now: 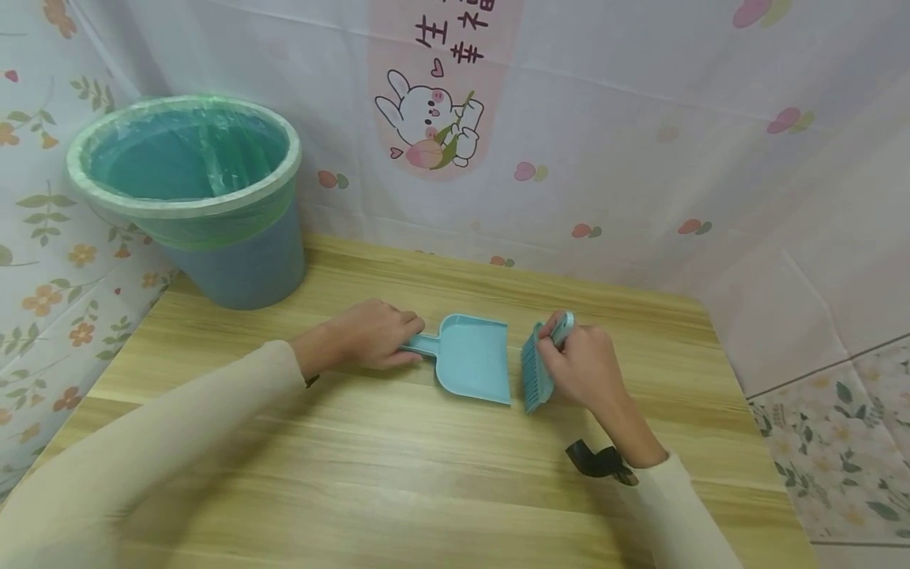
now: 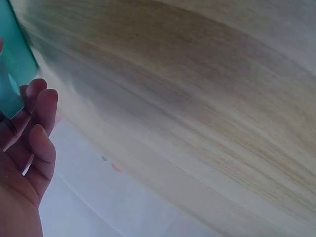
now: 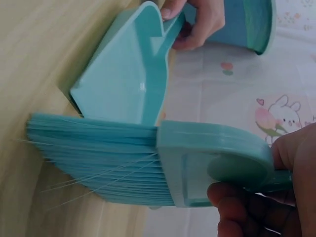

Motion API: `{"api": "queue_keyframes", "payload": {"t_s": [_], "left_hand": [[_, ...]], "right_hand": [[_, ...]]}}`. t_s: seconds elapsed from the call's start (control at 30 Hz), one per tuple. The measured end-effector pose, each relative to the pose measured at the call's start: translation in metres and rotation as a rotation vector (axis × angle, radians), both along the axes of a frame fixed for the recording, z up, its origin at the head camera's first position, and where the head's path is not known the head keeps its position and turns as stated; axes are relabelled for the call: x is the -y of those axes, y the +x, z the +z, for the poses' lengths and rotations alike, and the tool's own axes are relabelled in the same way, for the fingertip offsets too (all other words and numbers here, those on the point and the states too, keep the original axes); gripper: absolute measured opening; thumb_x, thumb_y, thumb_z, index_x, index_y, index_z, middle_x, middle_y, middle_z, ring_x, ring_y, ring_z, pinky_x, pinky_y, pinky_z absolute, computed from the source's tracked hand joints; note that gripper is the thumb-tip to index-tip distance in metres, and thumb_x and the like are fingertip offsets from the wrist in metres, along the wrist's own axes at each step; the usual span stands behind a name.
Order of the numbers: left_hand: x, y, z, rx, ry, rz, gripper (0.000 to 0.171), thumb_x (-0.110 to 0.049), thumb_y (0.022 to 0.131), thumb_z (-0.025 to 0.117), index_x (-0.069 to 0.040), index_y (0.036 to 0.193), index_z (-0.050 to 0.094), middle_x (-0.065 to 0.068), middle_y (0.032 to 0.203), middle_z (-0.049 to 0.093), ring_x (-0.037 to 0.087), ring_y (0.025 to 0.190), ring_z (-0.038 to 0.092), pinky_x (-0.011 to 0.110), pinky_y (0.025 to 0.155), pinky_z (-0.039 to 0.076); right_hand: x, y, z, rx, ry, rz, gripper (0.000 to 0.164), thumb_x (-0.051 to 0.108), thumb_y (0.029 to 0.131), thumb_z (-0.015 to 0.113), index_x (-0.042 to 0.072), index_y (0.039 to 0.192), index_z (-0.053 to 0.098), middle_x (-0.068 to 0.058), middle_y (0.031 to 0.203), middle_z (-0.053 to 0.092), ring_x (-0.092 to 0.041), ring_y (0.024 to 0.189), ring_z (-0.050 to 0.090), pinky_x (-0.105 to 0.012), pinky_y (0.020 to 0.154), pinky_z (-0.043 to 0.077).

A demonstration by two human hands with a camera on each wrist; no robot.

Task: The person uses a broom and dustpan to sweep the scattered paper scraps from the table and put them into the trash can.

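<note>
A light-blue dustpan (image 1: 472, 359) lies on the wooden table, its wide lip facing right. My left hand (image 1: 377, 333) grips its short handle from the left. In the left wrist view, curled fingers (image 2: 42, 113) show beside a piece of the turquoise plastic. Just right of the lip, my right hand (image 1: 586, 359) holds a matching hand brush (image 1: 536, 371) with its bristles pointing down and left. The right wrist view shows the bristles (image 3: 98, 158) close in front of the dustpan's lip; whether they touch it I cannot tell. No debris is visible in the dustpan.
A blue bin (image 1: 249, 265) with a green liner stands at the table's back left corner. Behind the wooden table (image 1: 398, 474) hangs a white printed curtain (image 1: 604, 142). A black strap (image 1: 597, 461) hangs by my right wrist.
</note>
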State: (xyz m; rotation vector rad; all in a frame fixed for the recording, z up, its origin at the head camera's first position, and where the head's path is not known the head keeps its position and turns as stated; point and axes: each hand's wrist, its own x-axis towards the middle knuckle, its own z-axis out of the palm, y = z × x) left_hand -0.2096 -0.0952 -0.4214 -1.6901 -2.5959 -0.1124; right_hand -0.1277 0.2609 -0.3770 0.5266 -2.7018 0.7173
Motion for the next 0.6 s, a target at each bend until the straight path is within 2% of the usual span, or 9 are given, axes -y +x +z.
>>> {"api": "queue_keyframes", "payload": {"t_s": [0.17,0.33,0.4,0.5,0.53,0.6], "left_hand": [[0.0023,-0.0001,0.0018,0.019,0.028,0.011,0.041,-0.043,0.108,0.068,-0.002,0.113,0.063,-0.002,0.083,0.054,0.011,0.063,0.046,0.029,0.055,0.042],[0.0013,-0.0014,0.0015,0.026,0.034,0.005,0.041,-0.043,0.108,0.068,-0.003,0.114,0.063,-0.002,0.084,0.052,0.012,0.064,0.046,0.030,0.056,0.042],[-0.0001,-0.0019,0.0014,0.026,0.035,-0.003,0.040,-0.043,0.108,0.068,-0.003,0.114,0.063,-0.002,0.084,0.052,0.012,0.064,0.046,0.030,0.056,0.042],[-0.0024,-0.0024,0.0021,0.017,0.034,-0.017,0.040,-0.043,0.108,0.068,-0.004,0.113,0.063,-0.002,0.085,0.051,0.012,0.065,0.046,0.030,0.056,0.042],[-0.0032,-0.0025,0.0025,0.010,0.033,-0.022,0.040,-0.043,0.108,0.068,-0.004,0.112,0.063,-0.002,0.084,0.051,0.012,0.065,0.046,0.030,0.055,0.042],[-0.0049,-0.0029,0.0035,-0.002,0.029,-0.028,0.039,-0.044,0.108,0.069,-0.005,0.110,0.063,-0.002,0.083,0.050,0.012,0.065,0.046,0.029,0.055,0.041]], "right_hand": [[-0.0034,0.0008,0.0047,-0.023,0.002,0.040,0.016,0.002,0.095,0.059,0.004,0.091,0.074,0.013,0.052,0.043,0.000,0.047,0.023,-0.025,0.044,0.024],[-0.0059,0.0006,0.0088,-0.106,0.059,0.156,0.014,0.002,0.093,0.061,0.007,0.097,0.073,0.010,0.058,0.050,-0.001,0.049,0.027,-0.027,0.046,0.027],[-0.0057,0.0007,0.0095,-0.160,0.100,0.218,0.014,0.001,0.092,0.065,0.008,0.101,0.073,0.004,0.065,0.060,-0.004,0.050,0.036,-0.029,0.046,0.033],[-0.0025,0.0004,0.0094,-0.246,0.162,0.322,0.017,0.000,0.090,0.072,0.008,0.105,0.074,-0.004,0.084,0.074,-0.015,0.058,0.059,-0.035,0.050,0.048],[-0.0008,0.0003,0.0089,-0.273,0.185,0.352,0.019,-0.001,0.089,0.073,0.009,0.105,0.074,-0.005,0.089,0.076,-0.017,0.063,0.064,-0.036,0.052,0.051],[0.0033,0.0003,0.0078,-0.317,0.235,0.408,0.022,-0.001,0.086,0.074,0.010,0.105,0.073,-0.003,0.090,0.073,-0.019,0.068,0.066,-0.034,0.053,0.051]]}}
